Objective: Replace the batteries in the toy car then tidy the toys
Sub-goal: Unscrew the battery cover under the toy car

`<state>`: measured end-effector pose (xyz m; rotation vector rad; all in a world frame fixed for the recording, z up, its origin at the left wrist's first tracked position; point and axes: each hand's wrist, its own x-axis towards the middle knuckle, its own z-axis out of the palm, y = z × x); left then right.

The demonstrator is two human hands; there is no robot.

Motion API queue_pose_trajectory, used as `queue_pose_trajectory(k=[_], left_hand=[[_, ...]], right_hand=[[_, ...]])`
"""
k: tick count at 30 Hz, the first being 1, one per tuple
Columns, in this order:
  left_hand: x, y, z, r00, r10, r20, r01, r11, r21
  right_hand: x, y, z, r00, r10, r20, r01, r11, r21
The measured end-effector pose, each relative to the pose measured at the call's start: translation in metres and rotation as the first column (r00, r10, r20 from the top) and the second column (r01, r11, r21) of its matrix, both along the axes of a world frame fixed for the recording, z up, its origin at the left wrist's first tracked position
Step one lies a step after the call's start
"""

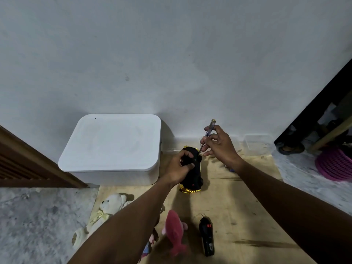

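Grips upturned toy car in left hand, fingers curled round it, on wooden board, 3 o'clock of white box; pinches screwdriver in right hand, tip at car's underside

Matt black plastic under the car, glossy gold trim; clear plastic handle on the screwdriver; scuffed bare wooden board.

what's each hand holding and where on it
The left hand grips the toy car around its body, underside up; the right hand pinches the screwdriver by its clear handle, tip at the car.
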<state>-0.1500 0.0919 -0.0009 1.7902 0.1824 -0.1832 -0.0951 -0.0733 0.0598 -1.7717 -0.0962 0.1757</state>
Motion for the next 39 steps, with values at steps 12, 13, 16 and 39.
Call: queue_pose_trajectory(k=[12,13,16,39], left_hand=[[0.005,-0.002,-0.002,0.998,-0.015,-0.053,0.009,0.994,-0.112],[0.005,-0.002,-0.002,0.999,-0.015,-0.052,0.009,0.992,-0.124],[0.006,-0.002,0.001,0.998,-0.001,-0.064,-0.011,0.982,-0.186],[0.003,-0.002,0.014,0.993,0.029,-0.11,-0.058,0.962,-0.268]], right_hand=[[-0.006,0.007,-0.003,0.997,0.001,0.083,0.002,0.999,-0.037],[-0.006,0.008,-0.003,0.996,0.004,0.089,0.0,0.999,-0.04],[-0.007,0.009,-0.003,0.995,0.005,0.102,0.0,0.999,-0.051],[-0.012,0.015,-0.006,0.972,0.073,0.223,-0.046,0.992,-0.122]])
